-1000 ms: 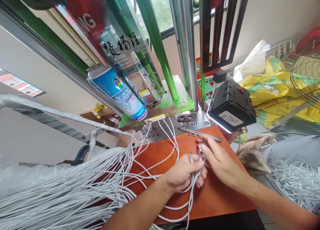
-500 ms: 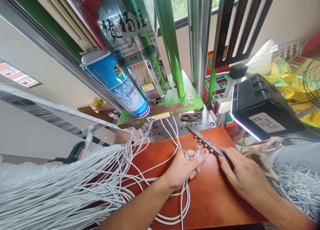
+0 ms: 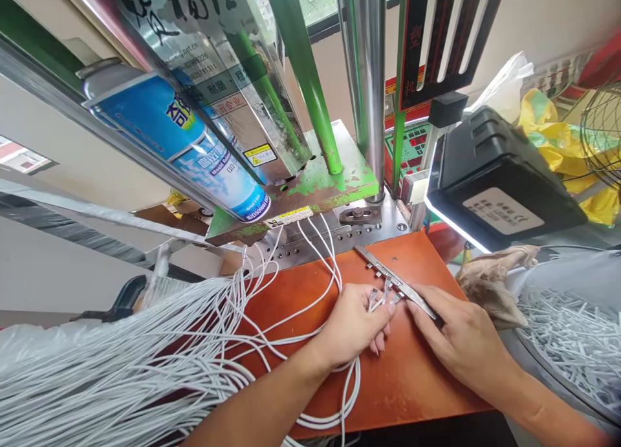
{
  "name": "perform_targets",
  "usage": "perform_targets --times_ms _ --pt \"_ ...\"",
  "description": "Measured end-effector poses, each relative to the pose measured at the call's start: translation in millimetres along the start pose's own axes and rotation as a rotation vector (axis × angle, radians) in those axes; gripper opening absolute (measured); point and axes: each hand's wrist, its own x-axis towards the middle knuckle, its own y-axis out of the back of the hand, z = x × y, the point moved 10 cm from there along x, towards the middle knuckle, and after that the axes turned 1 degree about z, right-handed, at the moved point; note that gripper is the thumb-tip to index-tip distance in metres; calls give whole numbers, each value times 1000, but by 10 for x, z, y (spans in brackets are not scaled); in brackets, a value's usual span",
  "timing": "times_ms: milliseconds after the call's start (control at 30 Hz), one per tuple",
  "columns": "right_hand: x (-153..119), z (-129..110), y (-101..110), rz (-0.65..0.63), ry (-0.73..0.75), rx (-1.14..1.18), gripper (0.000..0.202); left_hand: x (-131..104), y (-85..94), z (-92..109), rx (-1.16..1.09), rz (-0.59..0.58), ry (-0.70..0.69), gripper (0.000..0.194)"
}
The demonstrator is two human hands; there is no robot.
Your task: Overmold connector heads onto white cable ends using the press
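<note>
Several white cables with small metal-tipped connectors are pinched in the fingers of my left hand. Their loops hang below that hand across the orange-brown board. My right hand is closed around the near end of a narrow metal bar with small square studs along its left edge. The bar slants over the board, its far end close to the machine's steel base. The connectors are right beside the bar's studded edge; whether they touch it I cannot tell.
A large bundle of white cables spreads over the left. A blue spray can stands on the green machine plate. At right are a black lamp housing and a bin of white plastic scraps. Beneath my hands lies the orange-brown board.
My left hand has brought the connectors against or close to the bar's studded edge. The view has shifted, so the machine and spray can appear further up and left.
</note>
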Motion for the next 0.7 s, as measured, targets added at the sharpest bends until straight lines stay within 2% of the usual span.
perform_targets --times_ms 133,300,400,567,633,700 --pt "9 -8 19 16 3 6 28 -11 8 -17 13 -2 26 53" --pt "1 -37 -46 -34 52 -14 26 -7 -7 8 -3 -10 0 54" --pt "8 -57 -27 -33 61 41 25 16 -10 36 -4 -57 -5 54" --pt "16 57 111 62 -67 139 24 -11 360 289 34 147 -187 45" --pt "16 67 116 59 -78 148 24 -20 369 256 39 118 -148 43" --pt "19 50 107 48 -64 151 24 -12 300 154 42 49 -58 43"
